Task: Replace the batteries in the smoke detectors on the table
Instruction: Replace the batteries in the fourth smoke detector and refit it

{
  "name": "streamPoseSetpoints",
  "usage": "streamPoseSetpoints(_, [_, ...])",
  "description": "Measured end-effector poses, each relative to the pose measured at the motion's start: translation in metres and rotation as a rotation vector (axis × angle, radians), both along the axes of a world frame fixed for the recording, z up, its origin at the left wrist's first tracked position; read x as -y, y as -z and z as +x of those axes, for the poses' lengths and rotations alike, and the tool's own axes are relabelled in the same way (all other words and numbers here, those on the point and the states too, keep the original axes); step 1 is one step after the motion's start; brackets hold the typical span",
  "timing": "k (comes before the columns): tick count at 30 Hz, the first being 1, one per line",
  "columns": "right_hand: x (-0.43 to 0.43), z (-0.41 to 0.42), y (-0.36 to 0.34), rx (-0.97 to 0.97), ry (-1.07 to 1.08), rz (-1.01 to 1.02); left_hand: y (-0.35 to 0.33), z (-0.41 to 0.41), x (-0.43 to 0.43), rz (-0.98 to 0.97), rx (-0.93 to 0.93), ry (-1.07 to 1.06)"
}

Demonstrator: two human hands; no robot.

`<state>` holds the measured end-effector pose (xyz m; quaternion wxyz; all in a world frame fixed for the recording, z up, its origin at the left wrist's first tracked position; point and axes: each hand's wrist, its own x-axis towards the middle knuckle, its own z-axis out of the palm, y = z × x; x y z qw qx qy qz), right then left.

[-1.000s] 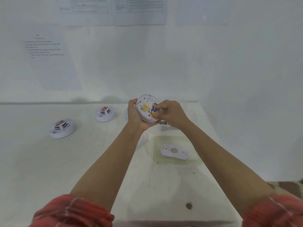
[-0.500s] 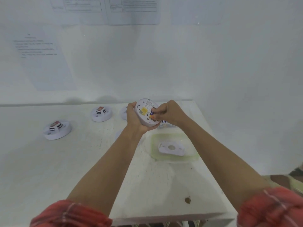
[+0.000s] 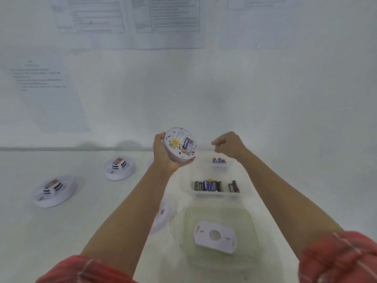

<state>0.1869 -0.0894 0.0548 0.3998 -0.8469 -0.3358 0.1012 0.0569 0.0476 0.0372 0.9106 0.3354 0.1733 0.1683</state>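
Pulls right hand off smoke detector toward 3 o'clock.
Grips it with left hand; curls right fingers loosely, empty; suggests battery seated.

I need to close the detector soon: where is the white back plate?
In the head view, lower right: the white back plate lies in the green tray, nearer than the battery box.

Centre frame: left hand grips smoke detector, back toward camera, blue battery seated inside. Right hand right of it, apart, fingers loosely curled, apparently empty, above battery tray.
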Motion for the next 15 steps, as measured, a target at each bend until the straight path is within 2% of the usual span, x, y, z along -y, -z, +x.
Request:
streamPoseSetpoints(3, [-0.020,0.025,0.013,0.124,-0.110,-0.389,0.005,0.018,-0.009,-0.006,0.007,-0.012])
streamPoseSetpoints(7, [-0.041,0.039,0.026,0.253,-0.252,-0.669,0.005,0.036,-0.017,-0.037,-0.002,-0.045])
streamPoseSetpoints(10, [-0.050,0.046,0.033,0.336,-0.283,-0.823,0.005,0.043,-0.020,-0.056,-0.006,-0.060])
streamPoseSetpoints(15, [-0.052,0.051,0.042,0.434,-0.316,-0.884,0.008,0.049,-0.021,-0.055,-0.008,-0.060])
